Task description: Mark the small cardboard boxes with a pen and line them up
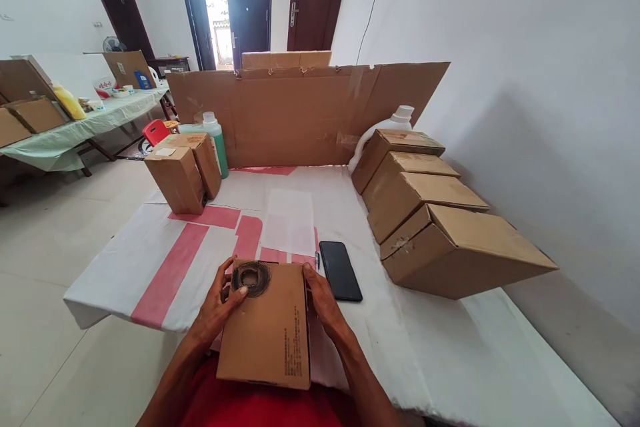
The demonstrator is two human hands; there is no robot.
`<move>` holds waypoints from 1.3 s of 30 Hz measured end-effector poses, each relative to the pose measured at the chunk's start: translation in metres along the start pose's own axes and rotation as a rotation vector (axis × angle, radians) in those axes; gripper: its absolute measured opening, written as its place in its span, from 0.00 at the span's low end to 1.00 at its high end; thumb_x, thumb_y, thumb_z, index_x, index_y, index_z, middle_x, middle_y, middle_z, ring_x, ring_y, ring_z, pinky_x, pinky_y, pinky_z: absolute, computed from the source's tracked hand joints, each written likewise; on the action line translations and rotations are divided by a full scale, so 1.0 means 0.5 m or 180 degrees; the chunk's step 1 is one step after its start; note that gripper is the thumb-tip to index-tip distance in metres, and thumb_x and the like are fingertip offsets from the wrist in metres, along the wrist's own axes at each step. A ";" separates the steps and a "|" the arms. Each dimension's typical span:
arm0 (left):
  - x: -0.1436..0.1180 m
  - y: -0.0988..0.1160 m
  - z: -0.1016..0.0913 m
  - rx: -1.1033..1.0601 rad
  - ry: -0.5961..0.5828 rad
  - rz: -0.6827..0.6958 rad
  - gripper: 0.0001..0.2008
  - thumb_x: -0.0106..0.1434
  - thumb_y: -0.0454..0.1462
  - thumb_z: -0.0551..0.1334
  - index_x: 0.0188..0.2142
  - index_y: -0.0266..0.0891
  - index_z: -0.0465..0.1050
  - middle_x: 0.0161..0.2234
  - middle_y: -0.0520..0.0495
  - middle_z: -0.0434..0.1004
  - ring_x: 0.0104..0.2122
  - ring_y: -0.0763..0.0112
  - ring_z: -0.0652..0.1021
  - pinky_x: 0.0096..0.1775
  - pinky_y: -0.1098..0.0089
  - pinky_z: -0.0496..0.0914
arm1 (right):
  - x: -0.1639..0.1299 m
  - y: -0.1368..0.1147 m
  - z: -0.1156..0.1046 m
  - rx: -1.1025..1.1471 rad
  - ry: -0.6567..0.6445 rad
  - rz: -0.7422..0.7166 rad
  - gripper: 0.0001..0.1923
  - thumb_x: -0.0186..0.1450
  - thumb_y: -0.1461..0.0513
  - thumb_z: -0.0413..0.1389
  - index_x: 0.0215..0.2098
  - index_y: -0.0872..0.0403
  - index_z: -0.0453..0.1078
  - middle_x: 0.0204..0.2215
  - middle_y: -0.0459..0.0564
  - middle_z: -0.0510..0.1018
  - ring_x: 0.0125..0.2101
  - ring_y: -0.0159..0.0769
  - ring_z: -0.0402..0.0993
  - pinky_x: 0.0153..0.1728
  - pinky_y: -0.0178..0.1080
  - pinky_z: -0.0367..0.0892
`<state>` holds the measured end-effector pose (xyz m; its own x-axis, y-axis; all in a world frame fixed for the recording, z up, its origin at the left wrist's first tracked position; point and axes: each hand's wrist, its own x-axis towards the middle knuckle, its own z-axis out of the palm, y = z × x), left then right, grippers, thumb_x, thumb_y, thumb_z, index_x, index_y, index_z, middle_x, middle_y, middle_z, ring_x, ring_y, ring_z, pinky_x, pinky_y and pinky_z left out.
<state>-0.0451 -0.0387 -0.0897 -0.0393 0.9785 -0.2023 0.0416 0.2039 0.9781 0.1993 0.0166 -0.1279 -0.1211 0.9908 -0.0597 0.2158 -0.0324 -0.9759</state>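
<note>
Beside held box (267,333): phone (341,270).

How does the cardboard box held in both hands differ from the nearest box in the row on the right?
The held brown cardboard box is gripped by the left hand and right hand; the nearest plain brown box on the right rests untouched, tilted. The held one shows a black scribbled circle and print; the other looks unmarked and larger. Both are brown cardboard.

Bright, even daylight; doorway (219,3) at back blown out w/ glare. Soft shadows by boxes (430,213). Sharp centre, wide-angle stretch at edges.
</note>
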 end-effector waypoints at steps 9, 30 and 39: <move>-0.011 -0.005 0.000 -0.0210 0.0370 -0.0141 0.37 0.61 0.55 0.67 0.63 0.47 0.58 0.54 0.41 0.76 0.52 0.51 0.81 0.47 0.57 0.78 | -0.079 0.061 -0.021 -0.1927 0.1080 0.0506 0.15 0.70 0.48 0.51 0.33 0.48 0.63 0.33 0.54 0.78 0.32 0.46 0.75 0.31 0.40 0.57; -0.009 -0.010 0.027 0.0369 -0.0480 0.0350 0.53 0.56 0.47 0.74 0.72 0.49 0.45 0.62 0.38 0.69 0.62 0.50 0.73 0.61 0.51 0.68 | -0.116 -0.072 -0.097 0.0016 0.1235 -0.0043 0.19 0.65 0.45 0.60 0.29 0.50 0.68 0.18 0.40 0.67 0.20 0.32 0.63 0.24 0.36 0.60; -0.018 -0.004 0.033 0.0703 -0.0444 0.0636 0.51 0.58 0.43 0.74 0.72 0.49 0.45 0.64 0.40 0.68 0.63 0.51 0.71 0.65 0.51 0.64 | -0.122 -0.125 0.037 0.1291 0.0174 -0.0095 0.16 0.65 0.49 0.64 0.39 0.51 0.73 0.27 0.47 0.81 0.21 0.34 0.76 0.20 0.32 0.67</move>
<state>-0.0281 -0.0474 -0.0905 0.1280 0.9914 -0.0269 0.2509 -0.0061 0.9680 0.1751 -0.0442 -0.0672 -0.0674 0.9973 -0.0294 -0.1878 -0.0416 -0.9813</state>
